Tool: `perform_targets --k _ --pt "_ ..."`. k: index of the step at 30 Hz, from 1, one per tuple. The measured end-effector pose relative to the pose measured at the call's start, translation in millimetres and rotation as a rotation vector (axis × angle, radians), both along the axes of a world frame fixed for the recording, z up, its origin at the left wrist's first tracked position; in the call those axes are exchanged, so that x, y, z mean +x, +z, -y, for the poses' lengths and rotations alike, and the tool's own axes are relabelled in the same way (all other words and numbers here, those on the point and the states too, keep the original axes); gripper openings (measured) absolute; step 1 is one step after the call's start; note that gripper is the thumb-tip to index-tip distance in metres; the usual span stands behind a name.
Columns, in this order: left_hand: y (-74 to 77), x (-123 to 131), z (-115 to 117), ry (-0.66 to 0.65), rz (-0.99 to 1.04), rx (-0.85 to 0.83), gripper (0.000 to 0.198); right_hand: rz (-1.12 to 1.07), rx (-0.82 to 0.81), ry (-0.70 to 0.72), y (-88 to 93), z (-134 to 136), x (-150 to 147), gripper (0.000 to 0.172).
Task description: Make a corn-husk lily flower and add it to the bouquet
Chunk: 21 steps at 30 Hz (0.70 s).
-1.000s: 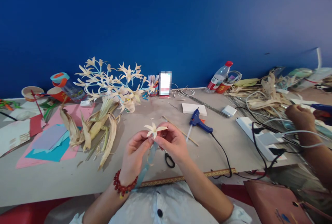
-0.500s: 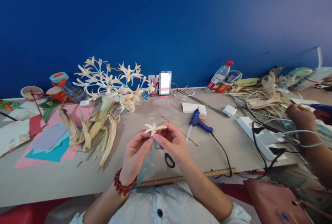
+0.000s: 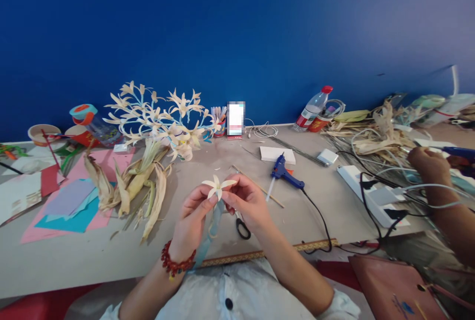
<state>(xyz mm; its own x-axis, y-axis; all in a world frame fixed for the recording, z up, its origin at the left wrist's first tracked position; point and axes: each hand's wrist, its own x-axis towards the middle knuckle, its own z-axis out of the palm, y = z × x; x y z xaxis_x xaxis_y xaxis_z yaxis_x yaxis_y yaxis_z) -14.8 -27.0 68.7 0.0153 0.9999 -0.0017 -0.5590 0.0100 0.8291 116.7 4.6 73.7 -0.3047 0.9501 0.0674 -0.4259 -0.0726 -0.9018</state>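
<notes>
Between my two hands is a cream corn-husk flower (image 3: 217, 187) with narrow pointed petals, facing up towards me. My left hand (image 3: 195, 213) pinches it from the left, near its base. From the other side my right hand (image 3: 248, 201) grips a petal between thumb and fingers. A pale blue strip (image 3: 211, 236) hangs below the flower towards my left wrist. Partly behind my right hand lie scissors with a black handle (image 3: 243, 229). A thin wooden stick (image 3: 275, 199) rests on the table just beyond that hand.
A blue glue gun (image 3: 284, 171) leans on a white block to the right, its cord running to a power strip (image 3: 365, 194). Corn husks (image 3: 126, 186) and coloured paper (image 3: 70, 211) lie left, before a bunch of husk flowers (image 3: 163, 117). Another person's hand (image 3: 428, 164) works at far right.
The flower has tipped towards me, so more of its petals and centre show. It has shifted slightly left, and both hands have kept hold of it.
</notes>
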Motion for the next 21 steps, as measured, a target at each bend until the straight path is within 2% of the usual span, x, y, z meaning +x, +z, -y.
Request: perform_targets --k 7,13,17,21 --pt "-3.3 -2.6 -2.5 0.015 0.06 -0.107 0.012 -0.007 0.049 0.014 0.0 -0.4 -1.9 0.026" --pt "-9.1 -5.5 -4.5 0.027 0.026 -0.069 0.013 0.001 0.045 0.007 -0.5 -1.0 -2.6 0.025" --pt "-6.8 -6.0 -4.6 -0.039 0.018 -0.015 0.007 0.002 0.035 0.018 1.1 -1.2 -2.1 0.027" --pt "-6.3 -7.1 -3.9 -0.115 0.056 -0.031 0.005 0.012 0.041 0.026 3.6 -0.8 -0.7 0.027"
